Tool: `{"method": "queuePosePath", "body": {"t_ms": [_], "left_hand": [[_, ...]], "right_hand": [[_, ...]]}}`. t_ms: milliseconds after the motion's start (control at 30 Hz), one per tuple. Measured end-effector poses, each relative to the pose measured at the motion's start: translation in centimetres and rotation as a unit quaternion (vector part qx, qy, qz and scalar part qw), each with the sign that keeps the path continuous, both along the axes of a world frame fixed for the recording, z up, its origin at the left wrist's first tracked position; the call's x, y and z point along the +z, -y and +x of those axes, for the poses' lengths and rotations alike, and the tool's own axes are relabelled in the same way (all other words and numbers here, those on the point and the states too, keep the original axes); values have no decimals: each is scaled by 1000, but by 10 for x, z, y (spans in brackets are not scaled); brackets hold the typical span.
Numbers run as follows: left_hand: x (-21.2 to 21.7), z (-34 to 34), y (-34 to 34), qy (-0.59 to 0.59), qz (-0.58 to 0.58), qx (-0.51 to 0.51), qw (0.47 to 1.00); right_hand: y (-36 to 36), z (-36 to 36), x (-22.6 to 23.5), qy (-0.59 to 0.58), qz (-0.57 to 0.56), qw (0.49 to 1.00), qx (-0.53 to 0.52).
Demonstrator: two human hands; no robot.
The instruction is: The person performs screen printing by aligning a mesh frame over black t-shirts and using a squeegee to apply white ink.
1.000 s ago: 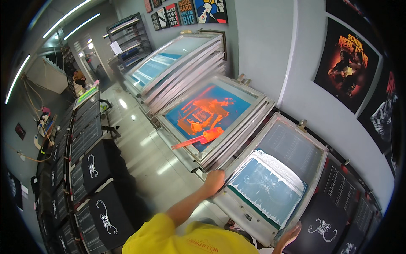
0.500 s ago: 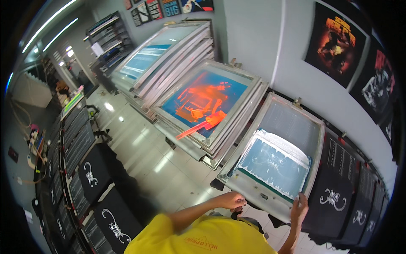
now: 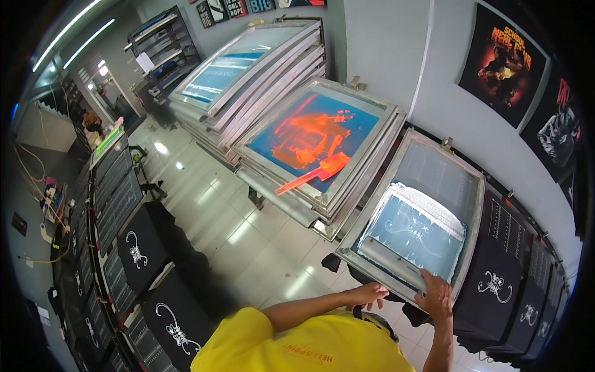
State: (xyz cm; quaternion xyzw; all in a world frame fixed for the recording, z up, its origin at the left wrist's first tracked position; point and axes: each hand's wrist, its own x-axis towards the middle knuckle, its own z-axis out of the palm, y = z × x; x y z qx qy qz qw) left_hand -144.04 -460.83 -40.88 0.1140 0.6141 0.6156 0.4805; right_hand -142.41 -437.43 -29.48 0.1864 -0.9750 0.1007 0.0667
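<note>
We rest our right hand [image 3: 436, 296] flat, fingers spread wide, on the near edge of the screen-printing frame [image 3: 474, 204], holding nothing. Just beyond those fingers lies the squeegee [image 3: 390, 259], along the frame's near rail, with the pale blue mesh [image 3: 416, 227] and its white scroll design past it. Our left hand [image 3: 367, 294] hangs just left of the right one, below the frame's near corner, loosely curled with fingers pointing down; we cannot tell whether it touches the frame. Right of our right hand lies a black shirt [image 3: 496, 286] with a white print.
</note>
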Motion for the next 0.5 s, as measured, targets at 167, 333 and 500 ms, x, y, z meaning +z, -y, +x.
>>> {"method": "queuePosePath", "body": {"t_ms": [167, 333, 500], "left_hand": [[-31, 5, -10, 137, 111, 50, 983], [-30, 9, -19, 172, 121, 97, 973], [-29, 6, -22, 203, 107, 116, 966]], "right_hand": [[10, -8, -42, -118, 57, 990, -59], [18, -10, -29, -52, 4, 997, -58], [3, -28, -32, -108, 0, 990, -88]]}}
